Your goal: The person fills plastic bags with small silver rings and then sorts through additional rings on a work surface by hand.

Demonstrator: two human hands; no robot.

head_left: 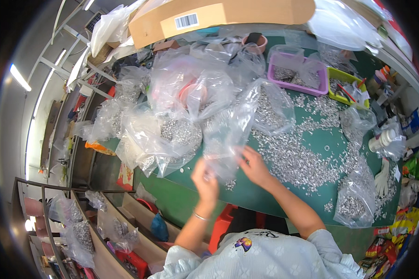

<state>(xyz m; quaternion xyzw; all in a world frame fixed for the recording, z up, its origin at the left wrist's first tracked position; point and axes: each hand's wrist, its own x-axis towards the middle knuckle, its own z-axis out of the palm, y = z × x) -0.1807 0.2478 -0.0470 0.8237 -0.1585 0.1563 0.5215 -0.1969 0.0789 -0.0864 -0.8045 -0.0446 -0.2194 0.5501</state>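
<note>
My left hand (pixel 206 180) is closed on the lower left edge of a clear plastic bag (pixel 226 139), its fingers slightly blurred. Against the bag's right edge, my right hand (pixel 255 167) pinches the plastic between bent fingers. The bag stretches up and away from my hands over the green tabletop (pixel 233 197); what lies inside it is hard to make out. Just left of it sits a clear bag of small silvery metal pieces (pixel 179 131). Another filled clear bag (pixel 270 111) lies to the right.
Loose silvery pieces (pixel 302 162) spread over the table's right half. A purple basket (pixel 322 88) and a yellow-green basket (pixel 335 95) stand behind them. One filled bag (pixel 356 200) lies near the front right edge. A cardboard box (pixel 242 14) sits above the back; shelves (pixel 104 228) are at lower left.
</note>
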